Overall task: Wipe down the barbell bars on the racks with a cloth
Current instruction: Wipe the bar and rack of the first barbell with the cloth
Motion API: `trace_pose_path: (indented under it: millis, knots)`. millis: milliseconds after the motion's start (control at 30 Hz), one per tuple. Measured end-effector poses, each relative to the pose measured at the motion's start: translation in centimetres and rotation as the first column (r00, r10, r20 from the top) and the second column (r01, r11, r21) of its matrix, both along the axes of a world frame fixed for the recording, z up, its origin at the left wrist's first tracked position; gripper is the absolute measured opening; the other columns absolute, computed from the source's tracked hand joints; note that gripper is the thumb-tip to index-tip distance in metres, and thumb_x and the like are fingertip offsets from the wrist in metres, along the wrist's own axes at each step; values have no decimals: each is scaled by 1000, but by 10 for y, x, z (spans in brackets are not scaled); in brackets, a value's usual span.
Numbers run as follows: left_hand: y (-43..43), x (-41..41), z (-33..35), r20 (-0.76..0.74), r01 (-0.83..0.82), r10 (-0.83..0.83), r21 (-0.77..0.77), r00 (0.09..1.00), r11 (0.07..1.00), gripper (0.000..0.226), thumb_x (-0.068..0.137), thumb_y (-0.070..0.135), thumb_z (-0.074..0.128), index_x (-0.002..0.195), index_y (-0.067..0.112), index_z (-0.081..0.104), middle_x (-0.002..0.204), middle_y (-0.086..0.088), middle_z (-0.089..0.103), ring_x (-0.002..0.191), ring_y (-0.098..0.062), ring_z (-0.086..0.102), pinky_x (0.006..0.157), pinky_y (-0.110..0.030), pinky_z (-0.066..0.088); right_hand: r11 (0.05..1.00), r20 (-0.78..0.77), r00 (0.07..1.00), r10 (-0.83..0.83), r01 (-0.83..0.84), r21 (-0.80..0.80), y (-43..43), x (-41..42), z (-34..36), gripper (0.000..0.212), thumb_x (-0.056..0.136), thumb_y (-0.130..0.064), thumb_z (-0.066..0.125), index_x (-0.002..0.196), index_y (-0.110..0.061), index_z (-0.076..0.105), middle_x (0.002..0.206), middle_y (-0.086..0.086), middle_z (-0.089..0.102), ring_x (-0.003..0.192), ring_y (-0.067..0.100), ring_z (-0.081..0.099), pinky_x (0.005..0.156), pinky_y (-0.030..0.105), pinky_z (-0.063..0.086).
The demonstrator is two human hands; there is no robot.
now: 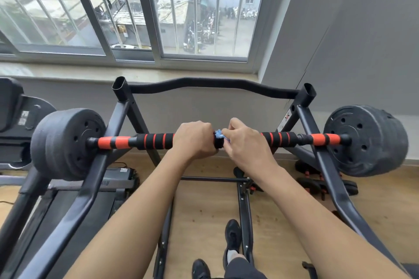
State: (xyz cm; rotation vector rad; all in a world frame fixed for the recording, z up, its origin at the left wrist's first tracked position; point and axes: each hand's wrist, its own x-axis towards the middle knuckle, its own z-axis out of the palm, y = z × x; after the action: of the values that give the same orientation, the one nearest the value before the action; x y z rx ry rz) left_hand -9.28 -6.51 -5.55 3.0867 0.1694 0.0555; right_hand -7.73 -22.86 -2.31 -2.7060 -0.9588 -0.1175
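A barbell bar (154,140) with black and orange foam grips lies across a dark rack (118,118), with a black weight plate at each end. My left hand (195,139) grips the bar near its middle, fingers curled over it. Just to its right, my right hand (246,140) holds a small light-blue cloth (219,134) against the bar. Only a scrap of the cloth shows between the two hands; the rest is hidden under my right fingers.
The left plate (68,142) and right plate (365,140) flank the rack arms. A curved black crossbar (210,82) runs behind, under a window. A treadmill (74,190) stands at left. Dumbbells (317,184) lie on the wooden floor at right. My shoes (232,234) are below.
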Motion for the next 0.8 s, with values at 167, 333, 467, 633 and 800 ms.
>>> trace_pose_path:
  millis: [167, 333, 467, 633, 800]
  knots:
    - [-2, -12, -25, 240, 13, -35, 92, 970, 996, 32, 81, 31, 70, 64, 25, 44, 57, 1, 59, 50, -25, 56, 54, -30, 27, 1000, 5, 1000, 11, -11, 5, -4, 2, -6, 20, 99, -29, 53, 90, -15, 64, 91, -5, 44, 65, 22, 51, 56, 34, 39]
    - [-10, -23, -49, 579, -38, -75, 181, 812, 983, 29, 93, 4, 53, 71, 21, 47, 64, 0, 48, 60, -24, 48, 62, -35, 36, 1000, 45, 999, 14, -14, 5, -11, -10, -8, 17, 97, -30, 58, 87, -18, 64, 84, -4, 43, 62, 22, 53, 55, 37, 47]
    - [-16, -42, -50, 598, 14, -38, 44, 801, 999, 11, 89, 9, 58, 96, 17, 60, 89, -1, 57, 80, -26, 54, 81, -37, 44, 996, -15, 1000, 13, -11, 87, -19, -14, -6, 11, 93, -31, 64, 94, -26, 74, 81, -6, 48, 66, 17, 56, 59, 39, 52]
    - [31, -94, -39, 471, -113, 150, -107, 869, 988, 56, 78, 55, 72, 120, 19, 59, 115, 0, 60, 107, -26, 56, 107, -47, 37, 993, -120, 991, 51, -38, 114, -18, -17, -5, 11, 85, -36, 67, 83, -27, 74, 81, -7, 56, 68, 15, 59, 64, 39, 54]
    - [81, -114, -37, 384, -210, 246, -134, 890, 968, 62, 72, 83, 54, 82, 23, 41, 81, 6, 45, 77, -20, 45, 83, -42, 40, 964, -152, 975, 165, -126, 234, 1, -24, 0, 12, 90, -36, 70, 89, -25, 74, 82, -11, 59, 73, 11, 59, 67, 38, 54]
